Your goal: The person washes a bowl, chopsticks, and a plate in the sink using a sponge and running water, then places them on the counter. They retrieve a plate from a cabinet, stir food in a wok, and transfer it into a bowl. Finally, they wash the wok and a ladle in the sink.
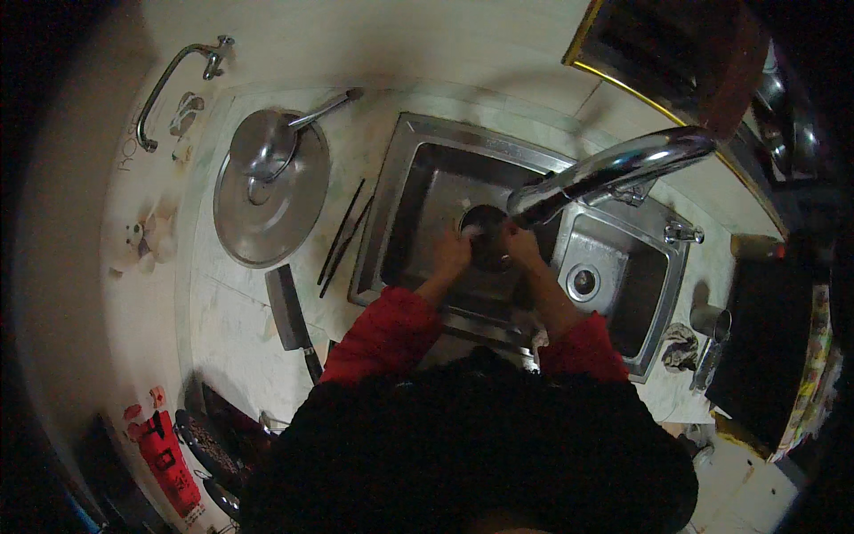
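Both hands are inside the larger basin of a steel double sink [407,173], beneath a curved chrome faucet [614,163]. A dark round bowl or pot [487,250] lies between them. At its left rim is my left hand [454,250], with a small pale patch near the fingertips. My right hand [520,241] is at the right side of the round vessel, its fingers bent near the faucet's spout. Dim light and blur hide what the fingers grip, if anything. Red sleeves cover both forearms.
Left of the sink lie dark chopsticks [343,237], a cleaver [288,314] and a large metal lid [267,213] with a steel ladle or small pot [263,147] on it. Right are the smaller basin [600,247], a crumpled cloth [680,347] and a metal cup [710,322].
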Demonstrator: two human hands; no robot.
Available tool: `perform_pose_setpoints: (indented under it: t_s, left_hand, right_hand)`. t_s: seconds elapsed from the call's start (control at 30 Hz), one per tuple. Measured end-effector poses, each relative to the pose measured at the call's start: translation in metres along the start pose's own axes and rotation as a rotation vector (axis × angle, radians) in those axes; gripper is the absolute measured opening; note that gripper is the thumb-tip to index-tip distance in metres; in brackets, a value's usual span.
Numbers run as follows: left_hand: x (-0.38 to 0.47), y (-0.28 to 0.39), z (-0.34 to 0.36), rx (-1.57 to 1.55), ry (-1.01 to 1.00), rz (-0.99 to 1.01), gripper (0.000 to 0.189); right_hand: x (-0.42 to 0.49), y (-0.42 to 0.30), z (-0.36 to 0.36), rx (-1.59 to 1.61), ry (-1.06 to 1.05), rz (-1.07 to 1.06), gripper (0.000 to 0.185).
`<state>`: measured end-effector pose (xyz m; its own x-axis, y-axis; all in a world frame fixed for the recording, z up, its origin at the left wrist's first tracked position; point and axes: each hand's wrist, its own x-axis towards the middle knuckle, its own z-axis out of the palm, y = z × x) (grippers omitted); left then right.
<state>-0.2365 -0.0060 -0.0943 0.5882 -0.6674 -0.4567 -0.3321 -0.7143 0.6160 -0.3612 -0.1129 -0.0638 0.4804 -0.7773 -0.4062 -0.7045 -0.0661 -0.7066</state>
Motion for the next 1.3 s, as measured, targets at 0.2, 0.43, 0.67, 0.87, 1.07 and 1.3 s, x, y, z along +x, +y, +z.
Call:
perform_pose_setpoints:
  t_s: [0.2,0.43,0.67,0.87,1.07,1.3]
  left_hand:
    - [0.021,-0.073,0.080,-0.585,-0.131,0.032,0.055]
    - [0.051,-0.050,0.074,-0.580,-0.370,0.150,0.051]
    - [0.054,-0.020,0.092,-0.811,-0.475,0.128,0.050]
    - [0.051,-0.003,0.094,-0.842,-0.470,0.135,0.050]
    - [0.057,0.009,0.090,-0.868,-0.515,0.162,0.050]
    - [0.046,-0.004,0.068,-1.177,-0.768,0.150,0.050]
  right_hand:
    - [0.029,0.034,0.014,0.596,0.020,-0.115,0.037]
    - [0.005,0.008,0.028,0.474,0.228,-0.308,0.037]
    - [-0.023,-0.009,0.052,0.099,0.475,-0.398,0.037]
    - [0.018,0.002,0.039,0.423,0.324,-0.168,0.038]
    - [0.047,0.004,0.016,0.695,0.261,-0.025,0.038]
    - [-0.004,-0.006,0.059,0.250,0.626,-0.290,0.038]
